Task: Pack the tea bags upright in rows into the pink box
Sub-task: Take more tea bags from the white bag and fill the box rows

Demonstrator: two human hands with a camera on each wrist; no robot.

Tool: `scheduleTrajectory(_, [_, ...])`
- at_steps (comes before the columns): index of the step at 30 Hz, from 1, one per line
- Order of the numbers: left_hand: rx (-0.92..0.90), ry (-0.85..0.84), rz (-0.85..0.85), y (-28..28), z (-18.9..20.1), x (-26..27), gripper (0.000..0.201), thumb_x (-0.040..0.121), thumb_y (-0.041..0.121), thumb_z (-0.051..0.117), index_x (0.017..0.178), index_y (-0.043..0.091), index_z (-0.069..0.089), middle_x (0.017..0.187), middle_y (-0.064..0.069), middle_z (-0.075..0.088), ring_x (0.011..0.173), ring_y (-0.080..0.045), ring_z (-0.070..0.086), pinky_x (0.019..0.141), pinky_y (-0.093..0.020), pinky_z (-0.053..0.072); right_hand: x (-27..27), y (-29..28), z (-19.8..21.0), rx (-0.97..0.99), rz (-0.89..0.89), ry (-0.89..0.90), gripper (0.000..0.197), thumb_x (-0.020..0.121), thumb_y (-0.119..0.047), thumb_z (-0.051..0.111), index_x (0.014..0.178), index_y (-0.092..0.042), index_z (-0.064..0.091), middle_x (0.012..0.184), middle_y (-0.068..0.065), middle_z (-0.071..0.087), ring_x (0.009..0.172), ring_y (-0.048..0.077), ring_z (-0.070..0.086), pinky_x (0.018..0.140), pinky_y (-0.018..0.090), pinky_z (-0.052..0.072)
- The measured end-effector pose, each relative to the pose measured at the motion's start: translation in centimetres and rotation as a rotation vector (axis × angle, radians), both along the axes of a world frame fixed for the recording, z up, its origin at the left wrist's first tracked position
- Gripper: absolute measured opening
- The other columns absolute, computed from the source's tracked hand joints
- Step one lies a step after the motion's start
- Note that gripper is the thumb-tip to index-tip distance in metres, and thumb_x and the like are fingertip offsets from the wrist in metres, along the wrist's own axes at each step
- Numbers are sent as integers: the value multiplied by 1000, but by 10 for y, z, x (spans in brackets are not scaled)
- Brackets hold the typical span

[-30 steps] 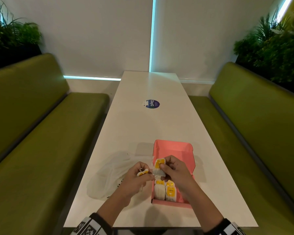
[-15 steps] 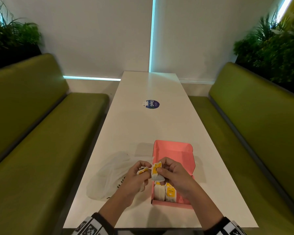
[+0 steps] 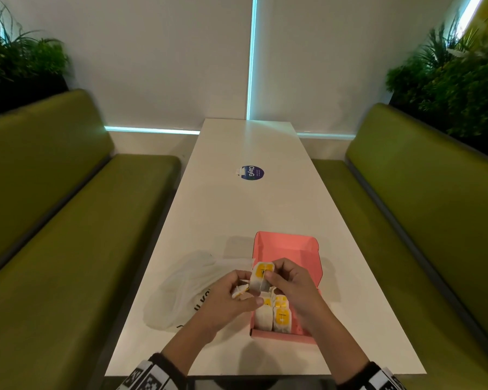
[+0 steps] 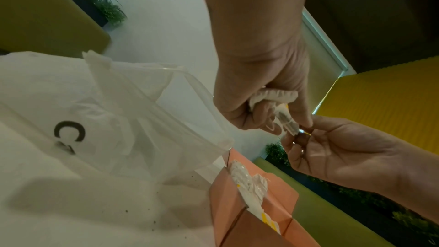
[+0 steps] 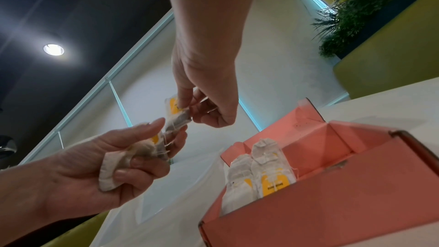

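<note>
The pink box lies open on the white table, its lid standing at the far end. Several tea bags with yellow tags stand upright in its near left corner, also seen in the right wrist view as tea bags in the pink box. My left hand grips a bunch of crumpled tea bags just left of the box. My right hand pinches one tea bag by its top, above the box's left wall; the lower end of this tea bag reaches my left hand.
A crumpled clear plastic bag with black letters lies left of the box. A round blue sticker sits further up the table. Green benches run along both sides, with plants behind them.
Both hands have stayed together over the box's left wall. The pinched tea bag dipped toward my left hand and has turned so that its yellow tag faces up.
</note>
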State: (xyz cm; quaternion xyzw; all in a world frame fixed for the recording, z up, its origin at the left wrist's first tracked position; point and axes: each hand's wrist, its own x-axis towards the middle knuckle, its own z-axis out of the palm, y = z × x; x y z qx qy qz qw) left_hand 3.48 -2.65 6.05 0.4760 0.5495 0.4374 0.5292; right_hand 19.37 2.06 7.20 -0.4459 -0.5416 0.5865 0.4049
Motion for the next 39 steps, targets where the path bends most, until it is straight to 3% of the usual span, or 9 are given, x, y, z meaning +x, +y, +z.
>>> scheduleTrajectory(5, [50,35,-31,2,-5,-4,46,72,19,80,115,25,64,110,10,68,102,-1,62,79,-15,50,5,0,-2,15,-2,-31,2,86,-1,61,86,0,60,69,7,63,66,15,54,57,17,44])
scheduleTrajectory(8, [105,120,24,5,-9,0,16,81,17,72,94,26,70,93,10,67,83,7,61,70,-8,44,6,-1,-3,10,5,-65,5,86,-1,62,83,-5,59,73,9,59,68,15,53,56,13,44])
scheduleTrajectory(12, [127,174,61,7,-14,7,18,81,15,72,76,31,66,74,16,59,70,9,55,63,-6,39,10,-2,-2,-5,35,-122,13,82,-9,69,89,-12,59,76,-4,59,66,6,55,56,14,44])
scheduleTrajectory(16, [64,231,33,12,-25,11,13,77,30,75,89,28,70,96,9,63,93,-1,59,76,-12,44,22,1,-8,50,143,-356,19,73,-12,79,83,-19,64,75,-5,61,71,10,55,70,30,48])
scheduleTrajectory(19, [53,279,-30,14,-29,17,22,79,21,74,100,26,66,101,9,65,97,0,57,79,-5,42,34,4,-14,83,135,-491,19,71,-15,80,70,-23,64,67,-6,60,67,9,54,66,25,45])
scheduleTrajectory(24, [117,693,-172,21,-30,30,27,79,13,65,103,25,65,108,5,62,98,-12,59,76,-15,42,53,0,-29,27,50,-605,22,72,-12,78,64,-12,58,64,2,57,58,11,55,54,21,47])
scheduleTrajectory(29, [130,1035,-366,30,-34,48,35,76,35,67,109,28,59,122,-2,45,108,-23,48,83,-21,36,64,-5,-55,37,32,-791,20,78,-18,69,67,-13,54,68,-2,54,59,7,48,52,15,39])
scheduleTrajectory(35, [127,1122,-421,34,-45,55,32,82,35,61,111,23,56,95,9,45,73,-1,41,81,-26,42,67,-11,-62,108,24,-783,18,79,-26,72,73,-15,59,68,-6,54,63,6,48,54,12,38])
scheduleTrajectory(39, [86,1377,-424,33,-47,60,27,80,30,54,106,24,55,106,-5,54,105,-29,45,78,-34,40,67,-11,-63,106,35,-764,22,76,-28,75,64,-24,57,68,-8,55,64,6,48,55,12,36])
